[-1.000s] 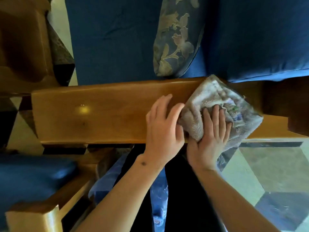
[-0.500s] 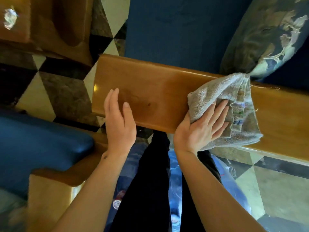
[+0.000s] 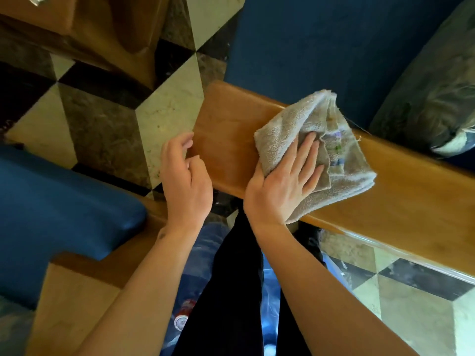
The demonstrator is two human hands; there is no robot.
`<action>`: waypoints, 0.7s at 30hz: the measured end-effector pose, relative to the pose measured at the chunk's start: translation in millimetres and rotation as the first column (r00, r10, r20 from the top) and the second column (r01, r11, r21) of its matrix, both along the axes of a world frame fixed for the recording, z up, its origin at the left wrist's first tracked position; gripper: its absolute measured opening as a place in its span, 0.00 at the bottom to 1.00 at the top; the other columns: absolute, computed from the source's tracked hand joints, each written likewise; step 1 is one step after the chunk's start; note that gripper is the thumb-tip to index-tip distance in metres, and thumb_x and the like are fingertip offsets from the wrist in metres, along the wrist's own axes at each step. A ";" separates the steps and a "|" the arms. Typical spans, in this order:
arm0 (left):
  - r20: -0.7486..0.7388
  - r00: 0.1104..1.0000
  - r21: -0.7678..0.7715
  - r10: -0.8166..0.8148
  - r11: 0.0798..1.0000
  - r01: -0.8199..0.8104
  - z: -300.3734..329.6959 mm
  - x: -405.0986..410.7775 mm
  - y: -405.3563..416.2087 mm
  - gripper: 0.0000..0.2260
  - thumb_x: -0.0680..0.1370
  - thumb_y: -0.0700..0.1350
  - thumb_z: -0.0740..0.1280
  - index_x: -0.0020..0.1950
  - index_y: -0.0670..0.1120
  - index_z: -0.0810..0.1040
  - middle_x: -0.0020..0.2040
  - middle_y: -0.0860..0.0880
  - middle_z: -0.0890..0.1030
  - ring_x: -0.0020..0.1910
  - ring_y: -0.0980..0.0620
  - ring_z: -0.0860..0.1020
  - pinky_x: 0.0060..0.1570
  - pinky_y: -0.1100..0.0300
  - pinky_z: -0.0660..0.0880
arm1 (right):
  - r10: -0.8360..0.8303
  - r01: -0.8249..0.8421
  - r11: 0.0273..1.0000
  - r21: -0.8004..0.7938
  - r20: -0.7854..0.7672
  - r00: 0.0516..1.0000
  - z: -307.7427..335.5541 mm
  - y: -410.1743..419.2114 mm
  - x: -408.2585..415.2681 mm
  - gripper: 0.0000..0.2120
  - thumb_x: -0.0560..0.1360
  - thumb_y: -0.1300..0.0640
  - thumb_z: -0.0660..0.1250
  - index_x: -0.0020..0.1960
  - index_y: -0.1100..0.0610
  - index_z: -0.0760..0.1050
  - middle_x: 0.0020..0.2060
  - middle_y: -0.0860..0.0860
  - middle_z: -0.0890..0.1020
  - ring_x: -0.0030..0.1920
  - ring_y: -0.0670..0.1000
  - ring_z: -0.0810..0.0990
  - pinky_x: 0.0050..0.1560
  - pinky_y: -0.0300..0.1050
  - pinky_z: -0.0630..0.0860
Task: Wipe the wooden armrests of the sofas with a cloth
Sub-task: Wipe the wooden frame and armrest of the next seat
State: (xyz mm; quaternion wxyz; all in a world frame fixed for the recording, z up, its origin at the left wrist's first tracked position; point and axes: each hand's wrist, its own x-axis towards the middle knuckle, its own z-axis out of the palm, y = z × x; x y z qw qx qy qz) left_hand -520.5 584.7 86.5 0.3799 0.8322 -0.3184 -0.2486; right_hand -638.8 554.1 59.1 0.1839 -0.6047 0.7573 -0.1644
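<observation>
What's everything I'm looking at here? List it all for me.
Wooden armrest: one, honey-brown plank, running from centre to right.
Grey terry cloth: one, folded, lying on the armrest.
Blue sofa upholstery: behind the armrest.
Floral patterned cushion: one, grey-blue, far right.
Second blue sofa seat: lower left, with its own wooden frame.
Wooden furniture: brown, upper left.
Tiled floor: cream, grey and black diamonds.
Dark trouser legs: bottom centre.
Left hand: empty, at the armrest's end.
Right hand: flat on the cloth.
</observation>
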 end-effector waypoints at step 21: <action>0.210 0.924 0.389 -0.320 0.894 0.222 18.9 -110.1 44.0 0.22 0.81 0.43 0.58 0.75 0.45 0.73 0.80 0.40 0.66 0.65 0.39 0.70 0.63 0.50 0.68 | 0.973 -0.998 -0.002 0.068 0.232 0.014 27.6 -52.3 -117.8 0.32 0.74 0.58 0.64 0.79 0.57 0.69 0.80 0.51 0.69 0.83 0.51 0.60 0.84 0.55 0.46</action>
